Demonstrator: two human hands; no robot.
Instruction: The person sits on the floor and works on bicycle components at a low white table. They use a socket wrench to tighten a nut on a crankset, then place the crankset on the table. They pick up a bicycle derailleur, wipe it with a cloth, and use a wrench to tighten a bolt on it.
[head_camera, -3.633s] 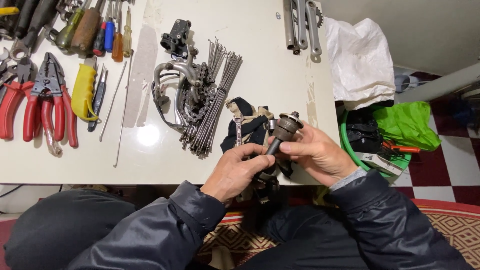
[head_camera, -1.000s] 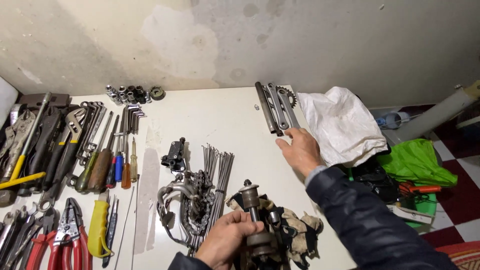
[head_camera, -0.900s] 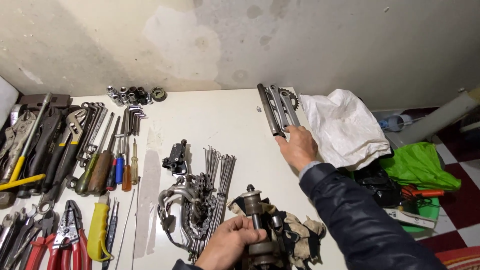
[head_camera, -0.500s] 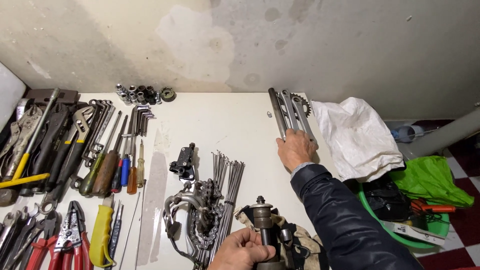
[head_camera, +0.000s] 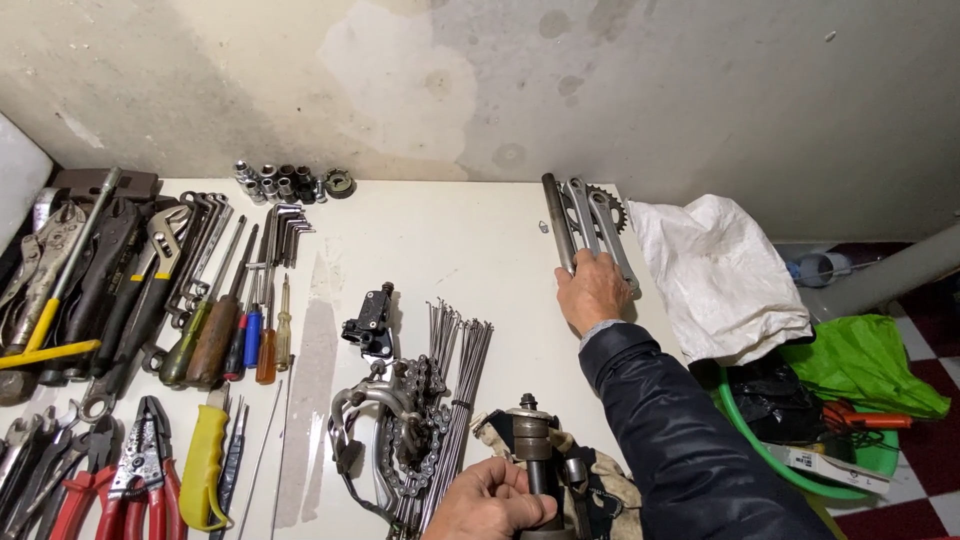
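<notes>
Crank arms (head_camera: 592, 222) at upper centre lie under the right hand (head_camera: 592, 290), fingers clamped on them; left hand (head_camera: 490, 500) fingers grip an upright hub axle (head_camera: 533, 450) at bottom centre.

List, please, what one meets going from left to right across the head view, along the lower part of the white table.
Red-handled pliers → yellow-handled tool → bicycle chain → left hand gripping a dark metal hub part → right arm's dark sleeve → green tub.
</notes>
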